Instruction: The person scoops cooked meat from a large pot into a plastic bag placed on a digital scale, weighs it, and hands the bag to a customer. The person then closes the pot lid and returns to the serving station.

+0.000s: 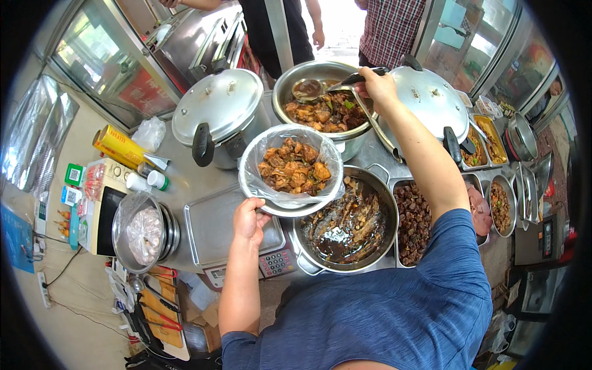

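My left hand (249, 221) grips the lower left rim of a metal bowl (296, 210) lined with a clear plastic bag (273, 192). Chunks of braised meat (296, 166) in brown sauce lie in the bag. My right hand (378, 89) is closed on the black handle of a metal utensil (347, 83), its head over a large pot (283, 85) of braised meat in dark broth. Also in that pot rests a ladle (307, 90), its bowl holding broth. Below the bagged bowl stands a wide two-handled pan (393, 217) with dark sauce and pieces of food.
Lidded pressure cookers (219, 106) (430, 104) flank the pot. A digital scale (236, 222) sits left of the pan. Trays of dark meat (413, 222) and other dishes line the right. Bowls (134, 231) and yellow rolls (118, 143) stand left. Two people (393, 27) stand beyond the counter.
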`<state>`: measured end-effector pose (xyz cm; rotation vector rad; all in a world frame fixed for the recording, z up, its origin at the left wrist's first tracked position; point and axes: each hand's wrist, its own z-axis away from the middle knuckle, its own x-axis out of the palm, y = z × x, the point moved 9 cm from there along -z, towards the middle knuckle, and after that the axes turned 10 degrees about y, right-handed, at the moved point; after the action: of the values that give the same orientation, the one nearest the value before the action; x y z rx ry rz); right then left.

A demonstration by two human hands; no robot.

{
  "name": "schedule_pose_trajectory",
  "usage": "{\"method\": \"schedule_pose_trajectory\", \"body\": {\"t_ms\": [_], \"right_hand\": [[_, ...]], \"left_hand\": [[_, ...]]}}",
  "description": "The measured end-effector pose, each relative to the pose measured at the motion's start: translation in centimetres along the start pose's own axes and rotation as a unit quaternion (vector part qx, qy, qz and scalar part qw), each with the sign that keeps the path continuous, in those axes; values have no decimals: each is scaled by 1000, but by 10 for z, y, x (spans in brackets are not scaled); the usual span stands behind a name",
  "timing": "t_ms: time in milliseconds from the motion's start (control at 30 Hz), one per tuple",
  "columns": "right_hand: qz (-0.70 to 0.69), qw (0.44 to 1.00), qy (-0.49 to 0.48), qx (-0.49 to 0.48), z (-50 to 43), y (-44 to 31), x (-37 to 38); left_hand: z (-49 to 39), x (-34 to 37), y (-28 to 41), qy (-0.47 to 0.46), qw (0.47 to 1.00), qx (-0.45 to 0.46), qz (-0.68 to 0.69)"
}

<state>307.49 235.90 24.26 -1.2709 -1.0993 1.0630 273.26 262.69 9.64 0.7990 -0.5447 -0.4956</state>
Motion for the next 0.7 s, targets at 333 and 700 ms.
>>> {"method": "schedule_pose_trajectory", "body": {"t_ms": [333, 700], "right_hand": [[-14, 994, -103, -37, 52, -74, -42], [39, 953, -274, -123, 172, -65, -40]], "left_hand": [[3, 2, 2, -8, 1000, -1, 7], [2, 2, 6, -19, 1000, -2, -14]]}}
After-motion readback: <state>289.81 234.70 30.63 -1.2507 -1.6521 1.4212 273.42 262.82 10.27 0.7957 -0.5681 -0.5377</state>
